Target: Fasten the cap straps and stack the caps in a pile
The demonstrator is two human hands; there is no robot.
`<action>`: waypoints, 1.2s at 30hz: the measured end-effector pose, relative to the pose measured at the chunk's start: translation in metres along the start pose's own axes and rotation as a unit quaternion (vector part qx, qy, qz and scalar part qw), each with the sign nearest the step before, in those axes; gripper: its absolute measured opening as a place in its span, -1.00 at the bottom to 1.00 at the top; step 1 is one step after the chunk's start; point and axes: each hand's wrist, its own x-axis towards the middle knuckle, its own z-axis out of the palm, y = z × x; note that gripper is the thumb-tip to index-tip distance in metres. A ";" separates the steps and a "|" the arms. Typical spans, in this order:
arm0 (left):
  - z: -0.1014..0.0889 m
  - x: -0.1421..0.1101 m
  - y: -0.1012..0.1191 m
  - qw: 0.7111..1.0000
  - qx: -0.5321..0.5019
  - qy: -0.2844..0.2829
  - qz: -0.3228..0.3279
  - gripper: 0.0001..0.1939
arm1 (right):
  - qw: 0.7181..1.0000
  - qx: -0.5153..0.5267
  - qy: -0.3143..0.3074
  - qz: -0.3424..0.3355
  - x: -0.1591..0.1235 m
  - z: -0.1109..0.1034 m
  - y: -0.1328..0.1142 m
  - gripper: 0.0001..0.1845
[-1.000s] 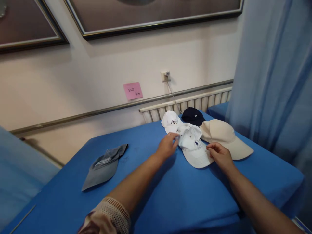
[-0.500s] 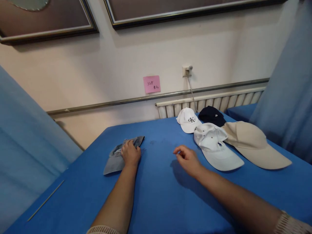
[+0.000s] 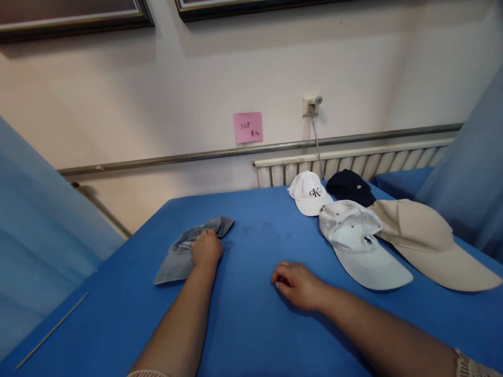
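On the left part of the blue-covered table lies a grey baseball cap (image 3: 178, 262), flattened, its brim toward the near left. My left hand (image 3: 207, 248) is on the cap's crown with its fingers curled in, gripping the fabric; the fingertips are partly hidden. My right hand (image 3: 297, 285) rests low over the middle of the table, loosely closed, with nothing visible in it. Nearest to that hand is a pale baseball cap (image 3: 356, 235) with a small dark emblem, to its right.
Behind the pale cap are a white cap (image 3: 311, 193) with black letters and a navy cap (image 3: 349, 186). A beige long-brimmed cap (image 3: 428, 235) touches it on the right. A thin stick (image 3: 53, 330) lies at the table's left edge. Blue curtains (image 3: 43, 225) hang at both sides.
My right hand has come down and nearer to me, and its fingers have curled in more. The left hand's fingers have closed on the grey cap. The view has tilted down slightly.
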 end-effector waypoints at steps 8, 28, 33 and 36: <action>-0.006 -0.013 0.011 0.990 -0.101 -0.008 0.095 -0.63 | 0.999 0.037 0.029 0.022 0.003 0.006 0.004 -0.81; -0.017 -0.057 0.069 0.876 -0.255 -0.104 0.395 -0.79 | 0.883 0.300 0.313 0.178 -0.030 -0.032 -0.002 -0.75; -0.015 -0.056 0.072 0.882 -0.256 -0.099 0.384 -0.80 | 0.726 0.325 0.514 0.321 -0.138 -0.056 0.018 -0.55; -0.015 -0.056 0.073 0.888 -0.250 -0.101 0.373 -0.78 | 0.683 0.312 0.553 0.362 -0.173 -0.062 0.035 -0.40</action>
